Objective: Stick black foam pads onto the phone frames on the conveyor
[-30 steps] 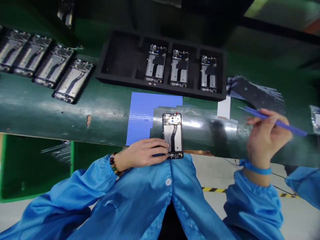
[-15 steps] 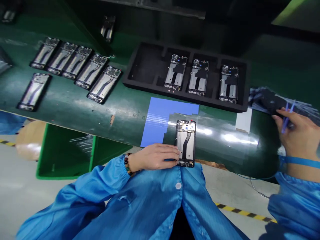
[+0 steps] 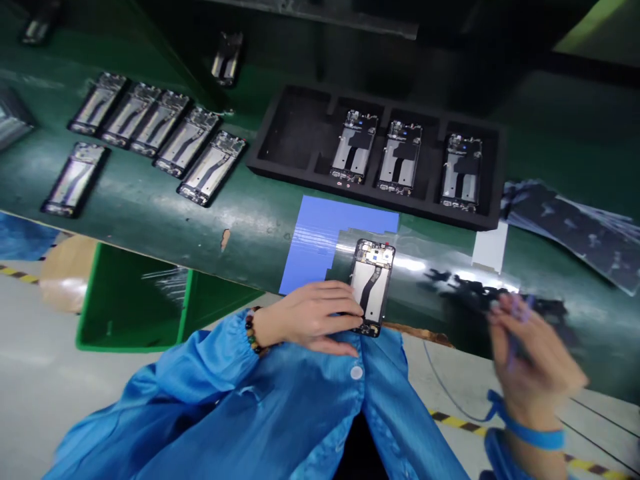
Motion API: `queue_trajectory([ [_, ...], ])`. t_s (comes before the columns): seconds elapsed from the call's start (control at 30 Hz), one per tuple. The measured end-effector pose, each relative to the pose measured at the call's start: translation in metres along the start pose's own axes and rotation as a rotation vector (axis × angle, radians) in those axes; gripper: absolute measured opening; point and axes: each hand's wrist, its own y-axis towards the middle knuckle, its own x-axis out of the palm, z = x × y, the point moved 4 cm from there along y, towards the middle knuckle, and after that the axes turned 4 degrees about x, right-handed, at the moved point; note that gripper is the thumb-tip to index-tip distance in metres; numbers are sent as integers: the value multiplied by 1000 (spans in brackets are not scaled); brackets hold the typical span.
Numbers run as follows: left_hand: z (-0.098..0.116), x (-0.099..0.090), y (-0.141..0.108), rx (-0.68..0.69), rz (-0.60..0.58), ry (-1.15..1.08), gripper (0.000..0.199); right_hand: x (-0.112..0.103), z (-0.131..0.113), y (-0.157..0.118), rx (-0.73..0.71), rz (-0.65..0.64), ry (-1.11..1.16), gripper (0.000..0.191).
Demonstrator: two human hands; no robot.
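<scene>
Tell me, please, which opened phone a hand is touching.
The phone beside the blue sheet: the left hand is on it, while no hand touches those in the tray or at left.

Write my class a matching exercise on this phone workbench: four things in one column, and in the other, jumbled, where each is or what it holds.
Column one
1. Beaded bracelet
2. Black compartment tray
3. Green bin
4. Blue wrist strap

Column two
A. Past the near edge of the green table, on the left
B. Around the wrist of the right hand
C. Around the wrist of the left hand
D. Holding three opened phones

Right pairs: 1-C, 2-D, 3-A, 4-B
</scene>
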Motion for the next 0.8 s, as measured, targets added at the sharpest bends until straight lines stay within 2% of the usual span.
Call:
queue_trajectory([
  [0.03, -1, 2, 6, 7, -8, 13, 46, 11, -8, -18, -118, -76, -9, 15],
  [0.1, -3, 5, 17, 18, -17, 2, 44, 26, -17, -41, -246, -157, -12, 24],
  [0.2, -11, 4, 25, -59, 17, -117, 29, 31, -21, -49, -268, -172, 35, 33],
  [0.27, -17, 0, 24, -189, 64, -254, 18, 29, -24, -45, -200, -142, 102, 31],
  [0.37, -23, -10, 21, -414, 184, -439, 11, 27, -34, -39, -14, 39, 262, 44],
  [0.4, -24, -11, 23, -458, 221, -462, 11, 29, -38, -38, 49, 95, 334, 47],
  [0.47, -22, -10, 32, -450, 251, -415, 12, 39, -46, -33, 147, 152, 480, 46],
  [0.53, -18, 2, 49, -337, 174, -257, 18, 51, -49, -27, 226, 140, 582, 42],
  [0.63, -14, 33, 76, -165, -19, 72, 36, 58, -45, -19, 296, 76, 617, 41],
  [0.73, -15, 57, 89, -130, -159, 283, 50, 51, -40, -16, 304, 62, 568, 40],
  [0.8, -14, 62, 91, -132, -185, 348, 55, 44, -41, -17, 307, 79, 502, 39],
])
